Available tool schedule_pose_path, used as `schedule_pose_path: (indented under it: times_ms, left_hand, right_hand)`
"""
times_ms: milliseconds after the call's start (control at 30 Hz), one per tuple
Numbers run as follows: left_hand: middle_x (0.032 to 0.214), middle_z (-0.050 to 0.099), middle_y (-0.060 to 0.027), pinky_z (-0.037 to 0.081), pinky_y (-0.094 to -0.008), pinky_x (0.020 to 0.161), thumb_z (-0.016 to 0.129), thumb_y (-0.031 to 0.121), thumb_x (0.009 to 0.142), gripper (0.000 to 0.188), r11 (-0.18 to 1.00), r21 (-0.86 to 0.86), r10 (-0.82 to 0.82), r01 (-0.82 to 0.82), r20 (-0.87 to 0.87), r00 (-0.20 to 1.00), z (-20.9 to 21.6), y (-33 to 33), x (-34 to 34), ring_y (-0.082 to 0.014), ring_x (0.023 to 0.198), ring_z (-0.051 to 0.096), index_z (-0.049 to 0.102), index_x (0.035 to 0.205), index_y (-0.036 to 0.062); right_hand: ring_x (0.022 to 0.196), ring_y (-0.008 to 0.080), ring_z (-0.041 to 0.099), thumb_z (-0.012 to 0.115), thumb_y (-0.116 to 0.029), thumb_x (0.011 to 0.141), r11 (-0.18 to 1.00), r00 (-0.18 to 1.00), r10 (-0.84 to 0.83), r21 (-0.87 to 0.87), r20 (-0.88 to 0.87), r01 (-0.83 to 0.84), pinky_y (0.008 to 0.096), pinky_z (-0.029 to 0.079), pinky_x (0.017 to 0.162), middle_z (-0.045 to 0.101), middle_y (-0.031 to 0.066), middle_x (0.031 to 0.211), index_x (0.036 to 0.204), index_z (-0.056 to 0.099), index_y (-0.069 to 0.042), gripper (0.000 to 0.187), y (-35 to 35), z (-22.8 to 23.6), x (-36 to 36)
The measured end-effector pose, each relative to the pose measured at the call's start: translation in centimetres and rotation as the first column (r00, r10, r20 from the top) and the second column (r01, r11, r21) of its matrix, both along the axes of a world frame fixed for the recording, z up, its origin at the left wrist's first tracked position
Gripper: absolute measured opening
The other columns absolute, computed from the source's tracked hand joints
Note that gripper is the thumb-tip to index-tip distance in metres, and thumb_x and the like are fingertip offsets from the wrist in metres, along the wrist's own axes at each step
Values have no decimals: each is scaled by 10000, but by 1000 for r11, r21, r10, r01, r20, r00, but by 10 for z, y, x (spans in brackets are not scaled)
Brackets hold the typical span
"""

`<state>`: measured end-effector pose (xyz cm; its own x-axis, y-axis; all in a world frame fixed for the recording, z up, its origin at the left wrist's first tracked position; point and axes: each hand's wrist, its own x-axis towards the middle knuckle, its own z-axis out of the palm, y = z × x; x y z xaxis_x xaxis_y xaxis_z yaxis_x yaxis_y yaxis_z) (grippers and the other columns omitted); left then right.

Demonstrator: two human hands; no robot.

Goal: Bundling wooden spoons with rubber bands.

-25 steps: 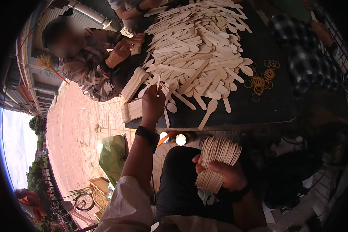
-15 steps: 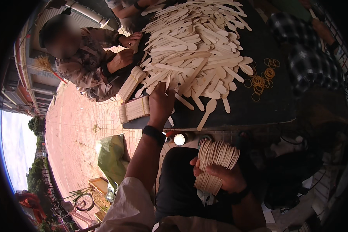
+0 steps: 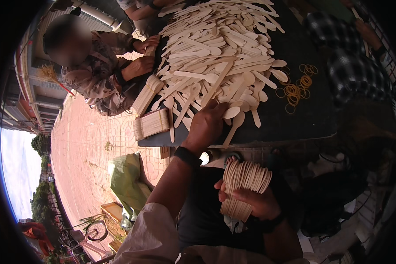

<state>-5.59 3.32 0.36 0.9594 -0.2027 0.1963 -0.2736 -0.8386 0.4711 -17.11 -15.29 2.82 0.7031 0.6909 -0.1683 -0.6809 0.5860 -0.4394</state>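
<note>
A large heap of flat wooden spoons (image 3: pixel 215 48) covers much of the black table. My left hand (image 3: pixel 205 124) is at the heap's near edge, its fingers closed on a wooden spoon (image 3: pixel 232 112) whose rounded end shows beside the fingertips. Lower down, over my lap, my right hand (image 3: pixel 255 202) grips a thick stack of wooden spoons (image 3: pixel 247 178), packed side by side with their edges facing up. Left of my left hand, two neat bundles, an upper bundle (image 3: pixel 148 94) and a lower bundle (image 3: pixel 152 124), lie at the table's corner.
Loose rubber bands (image 3: pixel 297 89) lie on the black tabletop (image 3: pixel 303 121) right of the heap. A person (image 3: pixel 101 66) in patterned sleeves handles spoons at the left side. Others sit at the far side and right. A green sack (image 3: pixel 130 180) stands on the paving.
My left hand has moved right along the heap's near edge, and several spoons there have shifted. My right hand still holds the stack in nearly the same place.
</note>
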Motion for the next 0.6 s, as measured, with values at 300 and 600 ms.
schedule_pose_path:
  times_ms: [300,600]
  left_hand:
    - [837,561,-149,486,-420,612,518,3,745,180,999,28,-19,16,98,995,5,7,-3,-361,724,593,584,903,58]
    - [744,552,-43,425,-264,552,626,13,781,103,948,-254,261,-191,277,925,21,24,-3,-125,622,534,567,862,37]
  right_hand:
    - [836,212,608,584,-79,803,998,998,-54,-24,-32,53,331,502,744,590,175,1028,1094,506,33,321,1,5,-3]
    - [818,228,611,605,-79,789,997,997,-70,-44,-44,68,344,496,745,593,183,1019,1159,459,21,410,2,2,-2]
